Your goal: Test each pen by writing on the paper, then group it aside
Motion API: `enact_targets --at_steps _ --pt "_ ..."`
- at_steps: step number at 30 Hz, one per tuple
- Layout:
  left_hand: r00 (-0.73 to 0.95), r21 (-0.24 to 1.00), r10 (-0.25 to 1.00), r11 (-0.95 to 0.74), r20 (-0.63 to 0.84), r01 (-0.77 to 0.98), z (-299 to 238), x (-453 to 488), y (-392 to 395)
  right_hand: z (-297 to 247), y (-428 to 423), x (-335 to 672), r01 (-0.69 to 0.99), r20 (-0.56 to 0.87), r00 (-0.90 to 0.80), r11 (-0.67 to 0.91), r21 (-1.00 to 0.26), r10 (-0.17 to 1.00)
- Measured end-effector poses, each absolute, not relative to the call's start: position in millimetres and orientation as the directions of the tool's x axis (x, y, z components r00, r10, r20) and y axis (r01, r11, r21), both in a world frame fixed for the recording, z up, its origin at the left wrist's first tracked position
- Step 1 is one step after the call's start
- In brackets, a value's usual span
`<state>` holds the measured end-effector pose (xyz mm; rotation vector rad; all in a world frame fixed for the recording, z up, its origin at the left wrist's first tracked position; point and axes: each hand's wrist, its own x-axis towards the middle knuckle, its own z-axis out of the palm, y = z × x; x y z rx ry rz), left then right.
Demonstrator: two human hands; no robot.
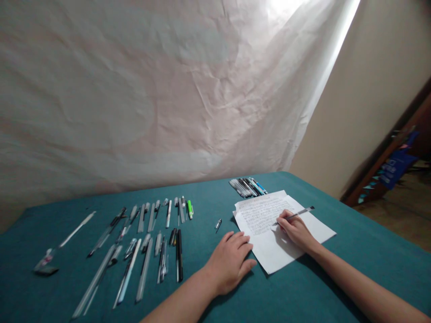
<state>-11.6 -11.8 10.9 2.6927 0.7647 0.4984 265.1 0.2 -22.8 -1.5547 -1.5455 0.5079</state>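
Writing with pen [296, 215], pinched in fingers of right hand [296, 231], tip down on paper [313, 229] at right edge of the handwritten block, about mid-sheet. Long axis at a low slant: tip pointing left toward the handwriting, tail up and to the right. Judged step: mid-line, upper sheet filled, lower part blank. Next stroke calls for firm tip contact, travel along the line, sheet flat. Left hand [230, 262] palm down on table [303, 287], fingers together, holding nothing, at paper's left edge; contact unclear. Hands apart. Further out: small loose piece [218, 224] near sheet, pen bundle [248, 186] by its top corner, rows of pens [144, 242] well left.
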Motion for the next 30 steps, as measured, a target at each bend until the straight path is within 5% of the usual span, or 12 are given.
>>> enact_targets --at_steps 7,17,25,30 --pt "0.397 0.311 0.850 -0.504 0.347 0.806 -4 -20 17 -17 -4 259 0.600 0.334 0.133 0.192 -0.776 0.933" --pt "0.365 0.389 0.879 -0.466 0.307 0.795 -2 -30 22 -2 -16 238 0.693 0.337 -0.115 0.318 -0.646 0.935" --pt "0.150 0.826 0.923 -0.385 0.355 0.411 9 -37 35 33 -22 172 0.644 0.351 -0.320 0.474 -0.600 0.880" --pt "0.002 0.986 0.987 -0.162 0.163 -0.046 31 -42 44 58 -9 130 0.567 0.532 -0.299 0.596 -0.569 0.792"
